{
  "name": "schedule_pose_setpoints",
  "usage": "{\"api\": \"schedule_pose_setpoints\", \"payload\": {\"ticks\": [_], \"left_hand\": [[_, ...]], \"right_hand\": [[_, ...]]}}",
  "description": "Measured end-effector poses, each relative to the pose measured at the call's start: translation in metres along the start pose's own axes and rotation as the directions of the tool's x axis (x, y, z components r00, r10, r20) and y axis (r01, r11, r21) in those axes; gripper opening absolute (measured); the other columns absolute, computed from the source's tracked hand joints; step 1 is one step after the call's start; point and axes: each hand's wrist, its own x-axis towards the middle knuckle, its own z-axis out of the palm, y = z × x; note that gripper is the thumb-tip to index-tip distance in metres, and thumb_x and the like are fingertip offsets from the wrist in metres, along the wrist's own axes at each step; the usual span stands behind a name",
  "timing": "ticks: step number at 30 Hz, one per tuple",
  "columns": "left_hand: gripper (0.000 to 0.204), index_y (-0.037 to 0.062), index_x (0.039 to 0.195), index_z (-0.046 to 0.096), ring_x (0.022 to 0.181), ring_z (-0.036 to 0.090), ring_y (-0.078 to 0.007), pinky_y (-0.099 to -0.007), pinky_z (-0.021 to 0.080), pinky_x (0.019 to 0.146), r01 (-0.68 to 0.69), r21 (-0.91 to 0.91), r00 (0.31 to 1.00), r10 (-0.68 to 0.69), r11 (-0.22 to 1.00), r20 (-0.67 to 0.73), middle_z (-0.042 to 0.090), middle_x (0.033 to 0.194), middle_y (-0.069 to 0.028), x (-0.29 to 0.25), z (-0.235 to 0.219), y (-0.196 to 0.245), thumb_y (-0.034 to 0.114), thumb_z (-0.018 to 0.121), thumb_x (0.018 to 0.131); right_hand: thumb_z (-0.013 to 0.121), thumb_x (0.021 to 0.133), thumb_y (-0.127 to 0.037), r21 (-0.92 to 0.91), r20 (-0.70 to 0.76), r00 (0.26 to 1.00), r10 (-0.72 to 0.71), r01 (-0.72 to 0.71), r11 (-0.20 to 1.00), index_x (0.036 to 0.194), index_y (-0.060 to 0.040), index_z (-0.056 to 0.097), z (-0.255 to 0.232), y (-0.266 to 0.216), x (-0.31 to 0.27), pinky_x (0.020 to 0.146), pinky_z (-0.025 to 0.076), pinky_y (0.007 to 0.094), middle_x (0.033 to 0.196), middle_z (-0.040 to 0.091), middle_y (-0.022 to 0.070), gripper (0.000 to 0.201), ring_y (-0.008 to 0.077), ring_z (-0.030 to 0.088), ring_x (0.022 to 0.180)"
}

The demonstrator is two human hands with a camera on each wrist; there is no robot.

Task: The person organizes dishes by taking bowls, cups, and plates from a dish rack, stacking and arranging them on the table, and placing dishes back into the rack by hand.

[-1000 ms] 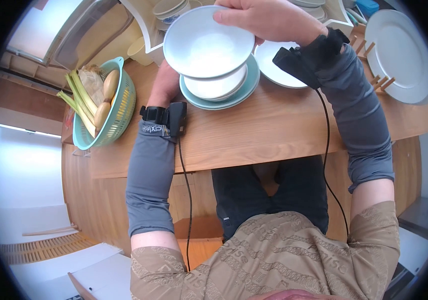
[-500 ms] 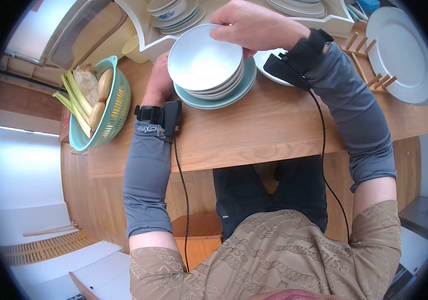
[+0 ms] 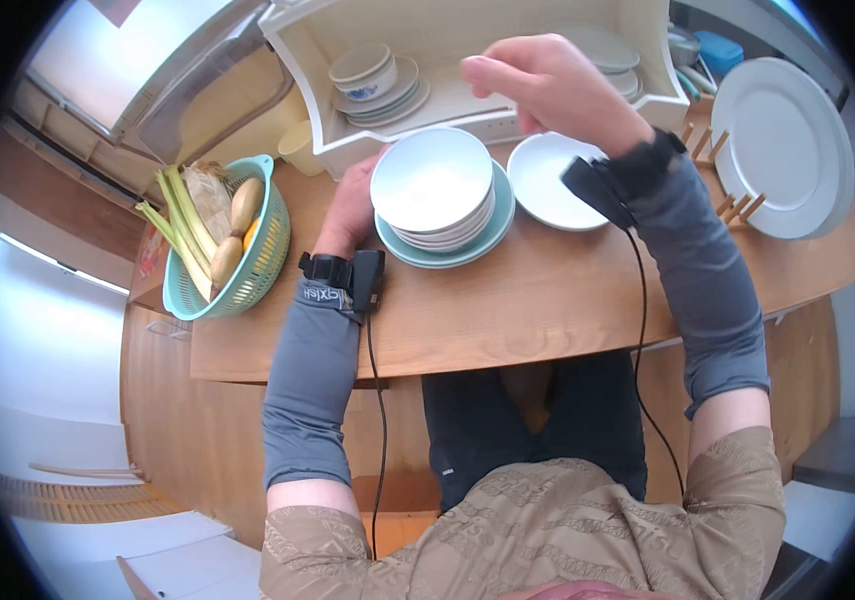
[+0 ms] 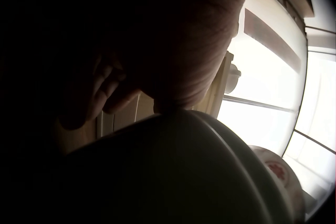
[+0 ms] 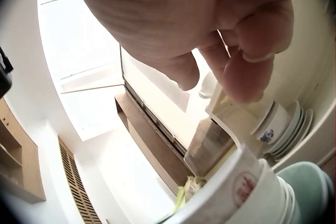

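A stack of white bowls (image 3: pixel 432 180) stands on pale green plates (image 3: pixel 500 215) on the wooden table. At the stack's left side is my left hand (image 3: pixel 350 208), partly hidden by the bowls. The left wrist view is dark; the hand (image 4: pixel 184 51) touches the rim of a dish (image 4: pixel 220 145) there, its fingers loosely bent. My right hand (image 3: pixel 556 85) is raised beyond the stack with nothing in its grasp. In the right wrist view its fingers (image 5: pixel 244 77) are loosely bent above the bowls. A shallow white dish (image 3: pixel 553 185) lies right of the stack.
Behind the stack, a cream shelf unit (image 3: pixel 488 125) holds small bowls (image 3: pixel 363 75) and plates. A green basket (image 3: pixel 273 235) of vegetables sits at the left. Large white plates (image 3: pixel 788 150) stand in a wooden rack (image 3: pixel 738 210) at the right.
My right hand has set the top bowl down onto the stack, let go of it and moved up and right. My left hand stays beside the stack.
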Motion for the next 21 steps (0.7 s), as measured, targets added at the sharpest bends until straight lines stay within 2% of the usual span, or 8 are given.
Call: {"api": "schedule_pose_setpoints", "payload": {"ticks": [4,7,9,10,12,14,18,21], "left_hand": [[0.045,-0.0042,0.123,0.069,0.096,0.063,-0.0095,-0.0253,0.052,0.087,-0.020,0.056,1.000,0.020,0.998,-0.003,0.072,0.109,-0.0037,0.002,0.000,0.000,0.034,0.050,0.109],[0.044,-0.0038,0.124,0.068,0.097,0.063,-0.0096,-0.0248,0.051,0.088,0.006,0.030,1.000,-0.006,1.000,0.003,0.072,0.111,-0.0036,0.001,-0.001,-0.001,0.033,0.051,0.109],[0.043,-0.0035,0.124,0.068,0.097,0.063,-0.0095,-0.0249,0.052,0.088,-0.018,-0.024,1.000,0.019,1.000,0.018,0.072,0.111,-0.0035,0.001,-0.002,-0.005,0.033,0.051,0.109],[0.042,-0.0033,0.124,0.068,0.097,0.063,-0.0093,-0.0249,0.052,0.087,-0.032,-0.053,0.999,0.034,0.998,0.023,0.072,0.111,-0.0034,0.002,-0.002,-0.007,0.032,0.051,0.109],[0.041,-0.0029,0.125,0.068,0.097,0.063,-0.0092,-0.0250,0.052,0.087,-0.032,-0.058,0.999,0.034,0.998,0.036,0.072,0.111,-0.0032,0.003,-0.004,-0.008,0.031,0.052,0.109],[0.042,-0.0028,0.125,0.068,0.097,0.064,-0.0095,-0.0254,0.053,0.087,-0.058,-0.066,0.998,0.060,0.996,0.030,0.072,0.112,-0.0037,0.004,-0.002,-0.010,0.032,0.050,0.109],[0.044,-0.0030,0.124,0.068,0.097,0.064,-0.0099,-0.0259,0.053,0.086,-0.044,-0.035,0.998,0.046,0.998,0.042,0.072,0.111,-0.0041,0.002,0.000,-0.009,0.033,0.049,0.110],[0.045,-0.0032,0.124,0.069,0.095,0.064,-0.0099,-0.0261,0.053,0.086,-0.043,-0.014,0.999,0.044,0.999,0.029,0.072,0.110,-0.0040,0.003,-0.005,-0.009,0.035,0.048,0.110]], "right_hand": [[0.057,0.103,-0.030,0.065,0.032,0.999,0.006,-0.008,0.998,0.100,-0.0008,0.072,-0.048,-0.044,-0.061,0.049,0.045,0.0213,0.087,0.071,0.0006,0.033,0.0052,0.061,0.061],[0.053,0.101,-0.015,0.078,0.098,0.981,0.168,-0.176,0.981,0.086,0.0007,0.073,-0.076,-0.072,-0.154,0.050,0.047,0.0226,0.074,0.069,0.0067,0.030,0.0089,0.060,0.051],[0.056,0.098,-0.009,0.133,0.318,0.948,0.030,-0.076,0.988,0.085,0.0014,0.073,-0.091,-0.066,-0.211,0.056,0.053,0.0248,0.081,0.074,0.0099,0.024,0.0121,0.068,0.061],[0.057,0.099,-0.011,0.165,0.375,0.909,0.180,-0.256,0.952,0.087,0.0012,0.074,-0.093,-0.067,-0.242,0.059,0.055,0.0268,0.083,0.075,0.0093,0.024,0.0128,0.070,0.065],[0.059,0.101,-0.013,0.139,0.326,0.747,0.580,-0.645,0.752,0.088,0.0011,0.073,-0.086,-0.056,-0.311,0.059,0.055,0.0275,0.083,0.075,0.0086,0.024,0.0131,0.070,0.064],[0.059,0.099,-0.014,0.226,0.132,0.498,0.857,-0.857,0.463,0.089,0.0018,0.072,-0.079,-0.016,-0.396,0.059,0.054,0.0279,0.080,0.074,0.0086,0.023,0.0137,0.069,0.064],[0.064,0.090,-0.016,-0.148,-0.106,-0.023,0.994,-0.988,-0.039,0.083,0.0022,0.072,-0.074,0.041,-0.604,0.059,0.054,0.0324,0.071,0.071,0.0113,0.021,0.0189,0.069,0.064],[0.071,0.084,-0.017,-0.271,-0.068,-0.210,0.975,-0.937,-0.220,0.083,0.0015,0.074,-0.037,0.042,-0.724,0.063,0.055,0.0355,0.075,0.072,0.0123,0.019,0.0211,0.070,0.066]]}}
